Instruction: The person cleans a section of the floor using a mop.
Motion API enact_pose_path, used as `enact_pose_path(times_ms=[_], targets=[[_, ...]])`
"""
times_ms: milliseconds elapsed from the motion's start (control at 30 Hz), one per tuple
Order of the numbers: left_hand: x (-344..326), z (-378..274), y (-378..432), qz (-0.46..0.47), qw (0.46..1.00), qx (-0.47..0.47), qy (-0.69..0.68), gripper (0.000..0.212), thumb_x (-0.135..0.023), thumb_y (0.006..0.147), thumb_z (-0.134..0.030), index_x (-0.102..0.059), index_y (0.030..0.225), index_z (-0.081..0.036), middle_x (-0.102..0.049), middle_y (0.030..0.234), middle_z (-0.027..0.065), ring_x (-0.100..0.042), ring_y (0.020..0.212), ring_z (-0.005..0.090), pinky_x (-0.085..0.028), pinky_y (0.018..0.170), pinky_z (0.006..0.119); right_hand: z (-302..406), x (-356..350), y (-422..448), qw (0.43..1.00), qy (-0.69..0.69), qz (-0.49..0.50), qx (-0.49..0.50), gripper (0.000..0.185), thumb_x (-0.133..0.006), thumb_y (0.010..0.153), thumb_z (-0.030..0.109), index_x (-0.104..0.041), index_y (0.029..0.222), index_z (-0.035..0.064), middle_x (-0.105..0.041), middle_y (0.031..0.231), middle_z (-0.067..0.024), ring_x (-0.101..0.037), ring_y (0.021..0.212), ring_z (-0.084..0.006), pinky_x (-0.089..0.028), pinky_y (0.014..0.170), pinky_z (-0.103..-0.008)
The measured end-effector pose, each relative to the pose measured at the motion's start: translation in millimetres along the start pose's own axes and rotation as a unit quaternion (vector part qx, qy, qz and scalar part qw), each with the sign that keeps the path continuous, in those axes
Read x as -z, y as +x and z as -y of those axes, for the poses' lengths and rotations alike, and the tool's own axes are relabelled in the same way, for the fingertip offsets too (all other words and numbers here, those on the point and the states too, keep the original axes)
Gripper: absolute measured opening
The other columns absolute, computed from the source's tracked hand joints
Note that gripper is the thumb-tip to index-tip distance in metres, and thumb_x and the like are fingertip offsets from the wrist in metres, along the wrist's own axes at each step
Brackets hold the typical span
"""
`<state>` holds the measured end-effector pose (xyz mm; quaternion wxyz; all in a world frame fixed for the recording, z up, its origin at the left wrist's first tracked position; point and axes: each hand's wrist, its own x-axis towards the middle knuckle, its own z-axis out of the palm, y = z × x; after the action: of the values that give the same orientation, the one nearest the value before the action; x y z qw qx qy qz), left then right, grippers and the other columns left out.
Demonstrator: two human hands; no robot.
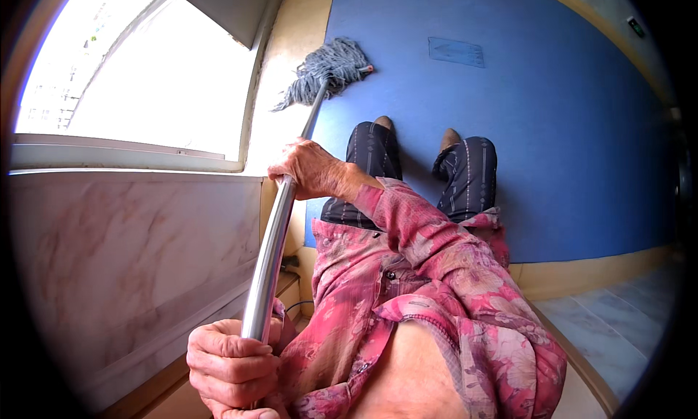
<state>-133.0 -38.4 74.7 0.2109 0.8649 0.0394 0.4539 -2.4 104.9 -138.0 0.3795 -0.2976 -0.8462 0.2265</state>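
Observation:
A string mop with a grey-blue yarn head (334, 64) and a shiny metal handle (272, 244) runs from the lower left up to the floor. My left hand (234, 364) is wrapped around the handle near its upper end, at the bottom of the view. Farther down the pole, my right hand (313, 169) grips it, with that arm reaching across my body. The mop head lies spread on the floor, partly on the blue surface and partly on the cream border beside the window. A small reddish end of its clamp shows at the right of the strands.
Blue floor (572, 146) with a cream border surrounds my feet. A bright window (163, 91) and a marbled wall panel (136, 244) stand at the left. A faint rectangular patch (456, 52) marks the floor ahead. Pale tiles (605, 321) lie at the lower right.

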Motion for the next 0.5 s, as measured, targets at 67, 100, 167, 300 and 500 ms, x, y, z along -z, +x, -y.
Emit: enact_pose_path(times_ms=[67,100,167,300,500], targets=[[-2.5,15.9,5.0,-0.018,0.995,-0.076,-0.069,0.033,-0.077,0.083,-0.034,-0.066,0.105,-0.012,-0.060,0.065,-0.0018,-0.066,0.061,0.0160,-0.054,0.061,0.026,-4.6,22.7,-16.3,0.999,-0.026,-0.027,-0.022,0.011,-0.063,0.066,0.016,-0.060,0.075,0.0101,-0.059,0.070,-0.0069,-0.062,0.075,-0.0281,-0.049,0.077,-0.0395],[-8.3,13.7,11.8,-0.002,0.997,-0.044,-0.061,0.035,-0.058,0.095,-0.035,-0.056,0.116,-0.007,-0.053,0.063,-0.0010,-0.051,0.052,0.0136,-0.045,0.052,0.027,-10.6,30.4,-27.4,0.998,-0.022,-0.050,-0.031,0.012,-0.063,0.068,0.018,-0.061,0.076,0.0097,-0.060,0.071,-0.0072,-0.062,0.076,-0.0282,-0.048,0.077,-0.0399],[-1.9,30.8,8.9,0.048,0.992,-0.061,-0.099,0.041,-0.064,0.090,-0.042,-0.057,0.118,-0.012,-0.058,0.065,-0.0035,-0.058,0.057,0.0115,-0.049,0.057,0.025,-16.8,54.6,-51.7,0.994,-0.054,-0.077,-0.064,0.008,-0.062,0.073,0.016,-0.062,0.078,0.0102,-0.062,0.073,-0.0069,-0.063,0.077,-0.0278,-0.047,0.077,-0.0403],[-30.3,52.6,16.0,0.074,0.987,-0.031,-0.141,0.044,-0.073,0.083,-0.042,-0.062,0.115,-0.014,-0.065,0.070,-0.0020,-0.069,0.067,0.0153,-0.054,0.069,0.028,-26.9,96.1,-113.2,0.970,-0.122,-0.155,-0.142,0.005,-0.059,0.078,0.014,-0.062,0.078,0.0097,-0.061,0.072,-0.0048,-0.061,0.074,-0.0261,-0.045,0.075,-0.0380],[-121.7,115.0,40.4,0.057,0.943,-0.065,-0.321,0.035,-0.078,0.080,-0.036,-0.068,0.092,-0.004,-0.067,0.068,0.0062,-0.072,0.069,0.0238,-0.056,0.069,0.035,-20.7,158.4,-243.2,0.892,-0.250,-0.246,-0.284,0.013,-0.061,0.080,0.022,-0.059,0.076,0.0099,-0.059,0.068,-0.0057,-0.057,0.069,-0.0281,-0.041,0.071,-0.0393]])
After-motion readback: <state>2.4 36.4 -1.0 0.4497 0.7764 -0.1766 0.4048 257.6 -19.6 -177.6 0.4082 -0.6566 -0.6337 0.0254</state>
